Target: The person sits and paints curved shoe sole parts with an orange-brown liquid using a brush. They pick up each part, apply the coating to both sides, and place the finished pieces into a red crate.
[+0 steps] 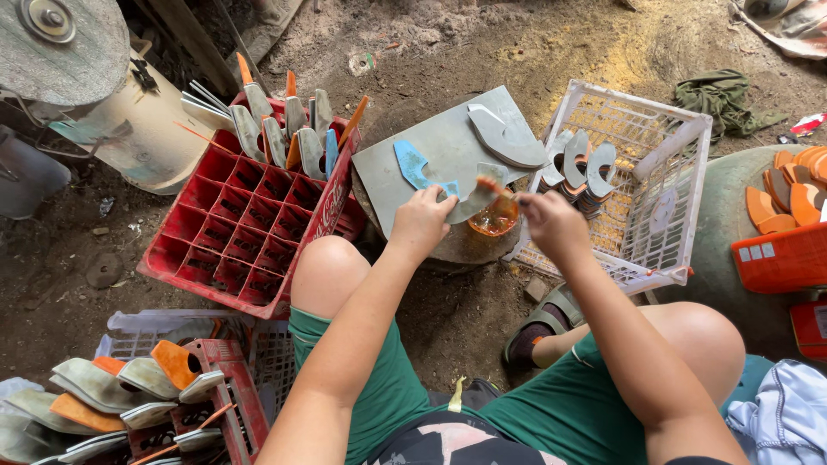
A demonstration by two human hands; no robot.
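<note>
Nearest to us are our two bare knees and the green shorts [551, 413], and from there both forearms reach forward to a grey board [431, 151] that lies on a round stump.

Our left hand [420, 222] is closed around a curved grey metal blade [469, 205] and holds it over the near edge of the board. Our right hand [551, 222] is closed on the handle of a small brush [495, 188], and the brush tip touches the blade just between the two hands. Directly under the blade stands a small bowl [495, 220] with orange liquid.

On the board lie a blue blade [415, 165] and a bigger grey one [504, 138]. On the left is a red crate [250, 228] with more blades standing at its far side. On the right, a white basket [655, 215] holds a stack of blades with orange edges.
</note>
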